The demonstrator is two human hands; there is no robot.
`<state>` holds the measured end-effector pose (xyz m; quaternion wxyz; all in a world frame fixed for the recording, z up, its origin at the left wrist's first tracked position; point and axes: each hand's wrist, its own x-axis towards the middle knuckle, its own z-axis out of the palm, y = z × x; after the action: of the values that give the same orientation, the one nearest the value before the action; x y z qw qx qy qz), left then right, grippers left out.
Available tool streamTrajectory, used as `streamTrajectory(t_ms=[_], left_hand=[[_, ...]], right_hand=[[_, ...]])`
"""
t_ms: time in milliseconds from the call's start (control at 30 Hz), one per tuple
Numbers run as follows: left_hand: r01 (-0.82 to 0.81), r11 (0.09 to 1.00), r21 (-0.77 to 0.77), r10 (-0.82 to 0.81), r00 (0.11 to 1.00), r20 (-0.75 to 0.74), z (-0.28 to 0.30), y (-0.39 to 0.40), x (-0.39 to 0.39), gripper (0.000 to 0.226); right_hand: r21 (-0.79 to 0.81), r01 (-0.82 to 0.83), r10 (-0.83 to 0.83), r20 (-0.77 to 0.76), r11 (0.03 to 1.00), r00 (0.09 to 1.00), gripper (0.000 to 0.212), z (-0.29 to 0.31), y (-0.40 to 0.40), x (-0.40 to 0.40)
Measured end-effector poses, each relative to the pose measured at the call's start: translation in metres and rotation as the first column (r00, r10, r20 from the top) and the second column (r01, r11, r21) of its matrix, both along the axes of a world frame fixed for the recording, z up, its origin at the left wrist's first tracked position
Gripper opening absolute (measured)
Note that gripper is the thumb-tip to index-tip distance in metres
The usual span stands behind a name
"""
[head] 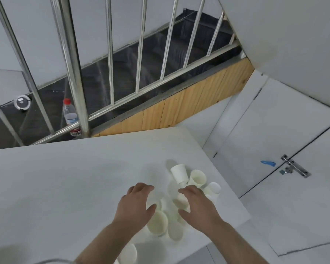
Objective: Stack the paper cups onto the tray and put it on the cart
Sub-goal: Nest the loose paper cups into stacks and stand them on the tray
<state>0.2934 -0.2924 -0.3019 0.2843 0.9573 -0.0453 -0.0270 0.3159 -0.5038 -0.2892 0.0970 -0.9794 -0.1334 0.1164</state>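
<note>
Both hands reach out over a white table, close together above a loose cluster of white paper cups near the table's right edge. The left hand is palm down with fingers spread and slightly bent, hovering over or lightly touching cups below it; whether it grips any cannot be told. The right hand is also palm down, its fingers curved over a cup lying under them, and it seems to be holding that cup, though blur leaves the grip uncertain. Just beyond the right hand, one cup stands mouth down and tilted, touching an upright cup beside it, and a third cup lies on its side near the table's edge. Between the wrists, an open cup shows its mouth, with another cup just beside it, and one more cup lies under the left forearm near the bottom of the view. The cups are scattered, not nested. Beyond the table, a metal railing fences a dark stairwell, and a clear bottle with a red cap stands behind its post. A small round white device sits further left. To the right, a white door carries a metal latch and a blue scrap.
</note>
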Motion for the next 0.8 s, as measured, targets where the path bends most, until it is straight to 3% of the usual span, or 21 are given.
streamTrajectory(t_ms=[233, 533, 800], left_hand=[[-0.027, 0.999, 0.021, 0.028, 0.999, -0.043, -0.012, 0.002, 0.073, 0.051], [-0.043, 0.999, 0.025, 0.046, 0.995, -0.089, -0.029, 0.001, 0.104, 0.051], [-0.066, 0.998, 0.021, 0.068, 0.991, -0.115, -0.043, -0.002, 0.122, 0.050]], right_hand=[[-0.093, 0.052, -0.056, -0.038, 0.994, 0.998, 0.062, -0.016, -0.011, 0.088], [-0.312, 0.052, -0.084, -0.088, 0.949, 0.993, 0.066, -0.052, -0.010, 0.157], [-0.357, 0.022, -0.089, -0.172, 0.934, 0.981, 0.056, -0.079, 0.001, 0.195]])
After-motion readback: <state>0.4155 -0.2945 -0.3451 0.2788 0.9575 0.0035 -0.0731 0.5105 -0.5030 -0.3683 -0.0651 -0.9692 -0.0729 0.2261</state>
